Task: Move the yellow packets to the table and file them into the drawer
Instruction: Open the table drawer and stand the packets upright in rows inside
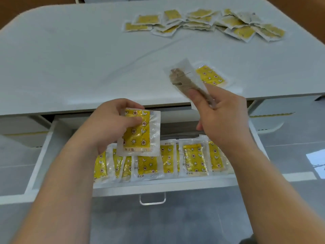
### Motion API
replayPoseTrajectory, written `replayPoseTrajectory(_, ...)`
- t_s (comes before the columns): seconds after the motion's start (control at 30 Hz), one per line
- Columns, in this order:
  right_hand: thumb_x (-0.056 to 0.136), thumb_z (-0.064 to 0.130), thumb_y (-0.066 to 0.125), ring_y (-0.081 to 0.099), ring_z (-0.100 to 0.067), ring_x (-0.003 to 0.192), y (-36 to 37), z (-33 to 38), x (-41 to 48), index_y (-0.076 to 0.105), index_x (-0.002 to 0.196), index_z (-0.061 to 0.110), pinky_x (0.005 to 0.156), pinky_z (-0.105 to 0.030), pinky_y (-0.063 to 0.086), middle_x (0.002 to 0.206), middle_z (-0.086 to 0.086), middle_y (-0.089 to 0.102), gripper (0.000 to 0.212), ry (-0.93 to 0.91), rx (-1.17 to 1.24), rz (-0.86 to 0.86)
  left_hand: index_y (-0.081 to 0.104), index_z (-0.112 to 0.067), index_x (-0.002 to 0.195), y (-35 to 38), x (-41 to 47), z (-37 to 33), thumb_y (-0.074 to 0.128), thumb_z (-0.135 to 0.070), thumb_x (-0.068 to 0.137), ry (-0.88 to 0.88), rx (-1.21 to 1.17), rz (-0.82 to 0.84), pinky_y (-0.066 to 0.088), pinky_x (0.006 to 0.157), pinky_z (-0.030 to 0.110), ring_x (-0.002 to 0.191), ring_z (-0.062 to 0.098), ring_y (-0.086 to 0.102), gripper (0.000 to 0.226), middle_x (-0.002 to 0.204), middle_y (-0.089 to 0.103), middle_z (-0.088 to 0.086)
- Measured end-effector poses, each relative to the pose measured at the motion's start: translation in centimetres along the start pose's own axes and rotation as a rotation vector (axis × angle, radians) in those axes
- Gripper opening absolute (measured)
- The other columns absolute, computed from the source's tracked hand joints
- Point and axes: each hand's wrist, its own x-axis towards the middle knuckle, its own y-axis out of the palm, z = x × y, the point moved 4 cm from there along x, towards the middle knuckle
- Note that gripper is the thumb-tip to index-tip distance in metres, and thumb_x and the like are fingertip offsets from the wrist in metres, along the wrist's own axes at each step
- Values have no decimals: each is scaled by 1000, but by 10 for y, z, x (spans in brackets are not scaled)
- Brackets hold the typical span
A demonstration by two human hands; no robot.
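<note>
My left hand [112,124] grips a yellow packet [140,132] with star and moon prints, held upright over the open drawer [158,188]. My right hand [223,117] pinches a second packet [184,80], turned so its clear and brownish back faces me, above the table's front edge. Another yellow packet [210,75] lies flat on the table [70,59] just behind it. Several yellow packets [193,160] stand in a row along the drawer's front wall. A loose heap of more packets [207,22] lies at the table's far right.
The white drawer is pulled out under the table's front edge, with a clear handle [152,199] on its front. Grey tiled floor [175,222] lies below. A white cabinet part [267,118] shows under the table at the right.
</note>
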Motion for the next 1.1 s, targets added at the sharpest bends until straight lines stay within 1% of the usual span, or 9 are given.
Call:
replayPoseTrajectory(0.1,98,31,68,72,-9,63,22,-2,-2,76,109,35,59,-20,56,80,6,73,14,142,191,156,75,-29,97,-15,4,7,81,-15,83,-17,132,80,58,75,32,77,13,76,21,84,78,-6)
replayPoseTrajectory(0.23,92,18,74,76,-21,86,42,5,0,80,101,24,86,-43,62,89,-2,78,12,167,302,367,73,-29,89,-32,7,22,88,-17,75,-9,448,67,42,63,25,79,7,62,24,92,66,-12)
replayPoseTrajectory(0.33,91,18,68,72,-33,87,63,11,-4,80,91,33,81,-53,60,88,-5,77,20,111,185,549,68,-34,96,-49,13,35,87,-14,75,-58,508,56,47,69,28,86,14,63,35,104,63,-7)
replayPoseTrajectory(0.43,93,27,62,66,-10,70,85,18,-11,78,90,35,65,-27,58,84,10,74,18,60,80,648,65,-34,106,-62,20,48,84,-9,79,-84,488,73,56,71,33,79,21,69,42,101,61,-4)
replayPoseTrajectory(0.53,96,33,62,63,4,78,106,21,-18,74,92,36,63,-10,48,87,23,67,13,-2,-86,712,69,-33,103,-66,32,63,78,-5,82,-69,580,79,61,79,40,86,21,69,36,105,65,-3)
replayPoseTrajectory(0.67,96,10,57,54,1,103,133,22,-27,65,114,42,81,-13,42,112,23,56,38,-90,-314,848,71,-35,95,-69,44,82,76,-3,82,-103,626,161,62,76,39,87,19,71,35,100,70,-7)
replayPoseTrajectory(0.83,93,0,59,42,-3,115,149,29,-32,42,139,53,82,-22,54,148,23,28,72,-42,-338,881,71,-35,103,-84,51,91,73,-4,86,-112,729,149,57,70,30,89,14,66,35,99,67,-9)
replayPoseTrajectory(0.93,92,-2,59,43,-6,118,156,29,-32,38,142,52,83,-24,54,150,22,28,77,-23,-358,930,72,-29,113,-90,53,97,72,-4,88,-147,758,163,61,75,34,89,17,67,35,104,67,-5)
replayPoseTrajectory(1.1,91,-3,58,45,-11,114,172,16,-40,41,136,52,84,-25,49,140,13,44,74,52,-455,1088,67,-20,131,-81,57,110,71,-19,93,-203,943,230,54,97,37,113,24,63,38,127,65,2)
